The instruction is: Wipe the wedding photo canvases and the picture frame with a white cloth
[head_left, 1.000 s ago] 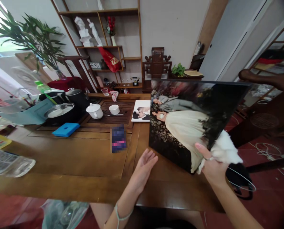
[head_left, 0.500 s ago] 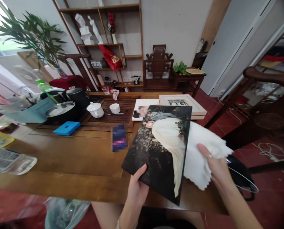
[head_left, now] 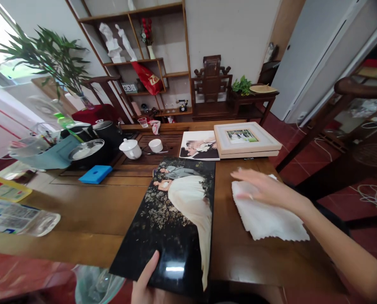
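Note:
My left hand [head_left: 148,278] grips the lower edge of a dark photo panel [head_left: 175,215], thumb on its face and the other fingers hidden beneath. The panel shows a couple, one in a long white dress, and a bright reflection near its bottom. To the right, a white cloth [head_left: 270,217] with a wavy edge lies bunched on the table. My right hand [head_left: 261,188] is over the cloth, fingers stretched out and slightly blurred. Whether its palm touches the cloth I cannot tell.
Behind the panel lie another photo print [head_left: 199,145] and pale picture frames [head_left: 248,139], stacked. On the wooden table [head_left: 96,211] are a white lidded cup [head_left: 130,148], a small white bowl [head_left: 155,145], a blue block [head_left: 95,174] and a clear pouch [head_left: 26,217]. A bag-lined bin [head_left: 96,285] stands below.
The photo panel has moved left and down in my left hand, lying flatter. My right hand has let go of the cloth, which now rests on the table.

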`<state>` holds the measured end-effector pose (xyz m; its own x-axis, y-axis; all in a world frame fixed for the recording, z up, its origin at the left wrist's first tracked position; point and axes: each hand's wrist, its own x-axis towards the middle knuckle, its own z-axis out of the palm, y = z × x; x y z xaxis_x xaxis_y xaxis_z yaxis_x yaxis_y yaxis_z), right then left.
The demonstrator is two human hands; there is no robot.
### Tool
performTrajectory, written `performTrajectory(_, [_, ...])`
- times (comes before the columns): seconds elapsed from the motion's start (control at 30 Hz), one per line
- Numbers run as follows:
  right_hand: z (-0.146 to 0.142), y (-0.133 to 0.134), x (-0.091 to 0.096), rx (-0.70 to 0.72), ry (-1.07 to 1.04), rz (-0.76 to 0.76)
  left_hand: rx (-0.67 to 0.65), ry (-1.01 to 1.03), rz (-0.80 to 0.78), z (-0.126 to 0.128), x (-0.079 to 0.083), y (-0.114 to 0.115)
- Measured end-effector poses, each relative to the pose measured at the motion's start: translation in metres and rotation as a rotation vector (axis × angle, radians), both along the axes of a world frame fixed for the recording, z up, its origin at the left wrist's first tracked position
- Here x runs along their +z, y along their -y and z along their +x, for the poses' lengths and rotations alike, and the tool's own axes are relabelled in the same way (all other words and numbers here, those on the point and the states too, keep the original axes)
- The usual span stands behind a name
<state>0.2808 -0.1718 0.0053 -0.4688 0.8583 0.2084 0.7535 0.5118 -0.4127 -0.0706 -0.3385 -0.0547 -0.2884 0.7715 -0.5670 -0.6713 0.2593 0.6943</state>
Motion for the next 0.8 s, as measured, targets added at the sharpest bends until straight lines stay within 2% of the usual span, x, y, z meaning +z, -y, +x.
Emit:
performTrajectory(0.07, [-0.03, -0.053, 0.009, 0.02, 0.022, 0.049, -0.012, 0.035, -0.105, -0.001, 0.003, 0.006])
performTrajectory(0.17, [-0.077, -0.126, 0.005, 0.082, 0.171, 0.055, -0.029, 0.087, -0.198, 0.005, 0.007, 0.014])
performTrajectory(0.23, [-0.099, -0.16, -0.004, 0.097, 0.276, 0.041, -0.051, 0.098, -0.204, 0.01, 0.007, 0.018])
performTrajectory(0.3, [-0.111, -0.181, -0.014, 0.083, 0.367, 0.025, -0.068, 0.087, -0.187, 0.015, 0.006, 0.02])
performTrajectory(0.4, [-0.115, -0.193, -0.027, 0.054, 0.468, 0.017, -0.065, 0.085, -0.177, 0.021, 0.003, 0.018])
performTrajectory(0.57, [-0.12, -0.19, -0.035, 0.064, 0.526, 0.07, -0.071, 0.092, -0.17, 0.027, -0.001, 0.006])
performTrajectory(0.63, [-0.125, -0.189, -0.035, 0.054, 0.51, 0.094, -0.062, 0.092, -0.144, 0.03, -0.003, 0.003])
performTrajectory(0.8, [-0.134, -0.18, -0.033, -0.022, 0.341, 0.157, 0.072, 0.025, -0.088, 0.042, -0.002, -0.005])
